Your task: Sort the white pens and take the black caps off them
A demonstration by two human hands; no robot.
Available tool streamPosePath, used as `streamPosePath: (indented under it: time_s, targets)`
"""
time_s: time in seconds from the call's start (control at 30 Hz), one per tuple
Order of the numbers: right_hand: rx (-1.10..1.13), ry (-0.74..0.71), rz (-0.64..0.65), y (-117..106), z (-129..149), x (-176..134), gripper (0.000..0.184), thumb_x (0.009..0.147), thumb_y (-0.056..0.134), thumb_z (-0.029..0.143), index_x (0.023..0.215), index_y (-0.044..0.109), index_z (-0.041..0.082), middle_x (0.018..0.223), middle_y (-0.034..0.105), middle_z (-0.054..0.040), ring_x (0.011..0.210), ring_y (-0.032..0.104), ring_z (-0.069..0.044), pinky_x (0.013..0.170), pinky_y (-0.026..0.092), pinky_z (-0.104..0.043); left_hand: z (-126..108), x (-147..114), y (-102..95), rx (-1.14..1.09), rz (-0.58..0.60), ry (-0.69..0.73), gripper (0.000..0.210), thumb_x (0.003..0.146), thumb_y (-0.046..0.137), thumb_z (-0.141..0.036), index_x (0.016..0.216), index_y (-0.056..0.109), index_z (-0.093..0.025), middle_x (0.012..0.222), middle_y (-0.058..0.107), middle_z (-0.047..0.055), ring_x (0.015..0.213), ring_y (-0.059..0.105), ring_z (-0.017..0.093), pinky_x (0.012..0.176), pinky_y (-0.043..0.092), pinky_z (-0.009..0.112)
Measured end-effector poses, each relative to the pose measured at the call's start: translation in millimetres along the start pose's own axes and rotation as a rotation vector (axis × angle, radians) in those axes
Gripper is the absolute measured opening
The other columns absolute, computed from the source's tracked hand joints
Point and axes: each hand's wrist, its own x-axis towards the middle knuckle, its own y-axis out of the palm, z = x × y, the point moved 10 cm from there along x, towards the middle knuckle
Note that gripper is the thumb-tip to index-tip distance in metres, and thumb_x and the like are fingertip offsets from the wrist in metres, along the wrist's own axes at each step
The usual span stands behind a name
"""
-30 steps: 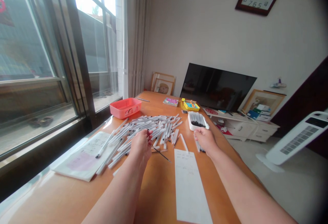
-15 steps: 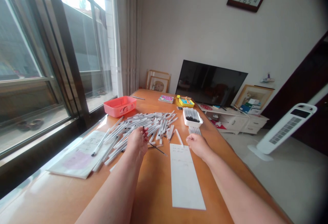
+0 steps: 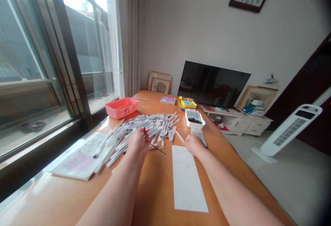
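And the left hand, left of the paper strip, grips a thin dark rod; the right hand, curled closed over the strip's far edge, pinches a white tube, with the pen heap spread beyond the strip on the worktop

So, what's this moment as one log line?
left hand: curled near thin dark stick | right hand: at white tube | tube heap: on table | white box: holds tubes
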Motion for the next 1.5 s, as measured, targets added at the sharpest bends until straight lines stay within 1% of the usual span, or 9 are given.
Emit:
streamPosePath:
  time_s: [0.13, 0.23, 0.33, 0.43, 0.53, 0.67, 0.93, 1.27, 1.5]
  targets:
    - [0.118, 0.096, 0.139, 0, -14, -17, 0.022, 0.072, 0.072, 0.038, 0.063, 0.059, 0.022, 0.060, 0.062, -0.0019, 0.056, 0.056, -0.017, 0.051, 0.034, -0.027, -3, -2, -0.3, -0.018, -0.006, -0.007, 0.008, 0.080, 0.055, -0.008, 0.079, 0.053, -0.016, 0.068, 0.060, 0.002, 0.045, 0.047, 0.006, 0.038, 0.030, 0.017]
    - [0.325, 0.075, 0.262, 2, -7, -40, 0.015, 0.077, 0.066, 0.035, 0.076, 0.064, 0.020, 0.074, 0.070, -0.0028, 0.058, 0.054, -0.013, 0.057, 0.039, -0.025, -6, -3, -0.4, -0.036, -0.013, -0.009, 0.009, 0.081, 0.054, -0.007, 0.079, 0.052, -0.016, 0.067, 0.059, 0.002, 0.045, 0.047, 0.007, 0.038, 0.030, 0.018]
    - [0.478, 0.063, 0.341, 4, -1, -63, 0.019, 0.076, 0.067, 0.031, 0.091, 0.067, 0.018, 0.082, 0.072, -0.0023, 0.059, 0.049, -0.010, 0.060, 0.039, -0.023, -8, -5, -0.7, -0.052, -0.023, -0.010, 0.010, 0.082, 0.052, -0.007, 0.079, 0.052, -0.016, 0.068, 0.059, 0.002, 0.045, 0.047, 0.007, 0.038, 0.030, 0.018]
    - [0.545, 0.080, 0.362, 6, -2, -77, 0.023, 0.077, 0.068, 0.030, 0.096, 0.068, 0.017, 0.082, 0.071, -0.0023, 0.060, 0.047, -0.010, 0.061, 0.036, -0.022, -12, -6, -1.0, -0.064, -0.028, -0.010, 0.010, 0.083, 0.052, -0.006, 0.079, 0.052, -0.015, 0.068, 0.059, 0.002, 0.046, 0.047, 0.007, 0.039, 0.030, 0.017]
    - [0.533, 0.066, 0.398, 8, -4, -83, 0.023, 0.077, 0.068, 0.030, 0.095, 0.069, 0.016, 0.080, 0.070, -0.0025, 0.061, 0.046, -0.010, 0.060, 0.034, -0.023, -16, -6, -2.5, -0.075, -0.036, -0.011, 0.010, 0.083, 0.052, -0.007, 0.079, 0.052, -0.016, 0.068, 0.058, 0.002, 0.045, 0.046, 0.006, 0.039, 0.030, 0.017]
    - [0.514, 0.027, 0.427, 7, -4, -85, 0.023, 0.078, 0.066, 0.029, 0.095, 0.070, 0.015, 0.079, 0.070, -0.0023, 0.062, 0.045, -0.011, 0.061, 0.033, -0.024, -22, -6, -4.8, -0.086, -0.046, -0.016, 0.010, 0.084, 0.052, -0.007, 0.081, 0.051, -0.015, 0.066, 0.057, 0.001, 0.045, 0.045, 0.006, 0.039, 0.029, 0.016]
    - [0.478, 0.029, 0.475, 10, -10, -85, 0.023, 0.077, 0.067, 0.027, 0.096, 0.071, 0.016, 0.078, 0.071, -0.0025, 0.061, 0.042, -0.010, 0.059, 0.032, -0.024, -27, -4, -8.7, -0.095, -0.062, -0.006, 0.010, 0.087, 0.048, -0.008, 0.084, 0.051, -0.016, 0.065, 0.055, -0.001, 0.044, 0.046, 0.006, 0.040, 0.029, 0.016]
    - [0.506, 0.005, 0.482, 15, -2, -86, 0.021, 0.079, 0.067, 0.028, 0.096, 0.070, 0.015, 0.080, 0.071, -0.0038, 0.065, 0.049, -0.012, 0.062, 0.036, -0.026, -22, -7, -1.7, -0.084, -0.026, -0.014, 0.011, 0.089, 0.048, -0.008, 0.081, 0.052, -0.015, 0.067, 0.057, 0.001, 0.046, 0.047, 0.006, 0.040, 0.030, 0.016]
    - [0.574, -0.006, 0.512, 18, 4, -88, 0.022, 0.080, 0.070, 0.027, 0.098, 0.069, 0.016, 0.082, 0.070, -0.0040, 0.072, 0.054, -0.014, 0.069, 0.039, -0.028, -20, -9, 3.3, -0.093, 0.002, -0.013, 0.012, 0.090, 0.049, -0.007, 0.082, 0.052, -0.016, 0.068, 0.058, 0.001, 0.046, 0.047, 0.007, 0.039, 0.031, 0.016]
